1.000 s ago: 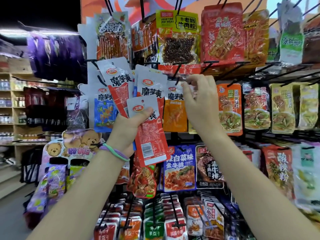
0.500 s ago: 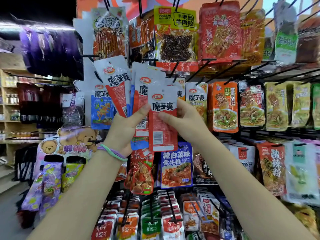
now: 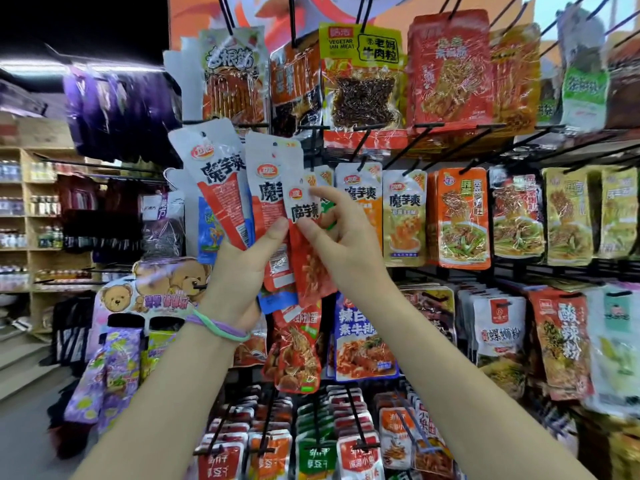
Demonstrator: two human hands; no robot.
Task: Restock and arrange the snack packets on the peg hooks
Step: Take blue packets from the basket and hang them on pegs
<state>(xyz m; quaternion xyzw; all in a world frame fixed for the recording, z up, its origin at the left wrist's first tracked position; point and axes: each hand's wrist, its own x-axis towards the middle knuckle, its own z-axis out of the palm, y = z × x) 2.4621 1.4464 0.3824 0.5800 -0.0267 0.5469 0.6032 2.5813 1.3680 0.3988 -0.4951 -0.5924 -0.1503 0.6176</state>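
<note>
A fan of red-and-white snack packets [image 3: 239, 188] is being gripped in the left hand [image 3: 239, 271], thumb pressed on the front, held up in front of the peg hooks [image 3: 360, 147]. One packet [image 3: 304, 233], approx. at the fan's right edge, is being pinched by the right hand [image 3: 341, 242] w/ thumb and forefinger; hands are nearly touching. Similar orange packets [image 3: 403, 216] are hanging on hooks just right of the hands, and wrist bands [image 3: 218, 325] are being worn on the left wrist.

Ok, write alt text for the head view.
A person's left hand grips a fan of white-and-red snack packets while the right hand pinches one packet from the fan. Behind them, black peg hooks carry rows of colourful snack packs.
</note>
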